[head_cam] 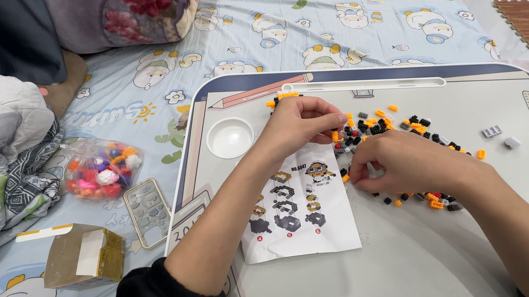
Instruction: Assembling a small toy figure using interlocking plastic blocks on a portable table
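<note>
Left grip point(302, 123) pinching orange brick point(336, 136); right grip point(409, 163) closed, contents hidden, over brick pile point(405, 126).

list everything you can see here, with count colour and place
lap tray: one, pale grey, on the bed
small bricks: many, orange, black and grey, scattered on the tray
instruction sheet: one, white, on the tray under the left forearm
round cup recess: one, white, tray's left corner
bag of bricks: one, clear, mixed colours, on the sheet
small box: one, tan, open, on the sheet
bedsheet: one, light blue, cartoon print
left hand: over the bricks
right hand: on the bricks
</note>
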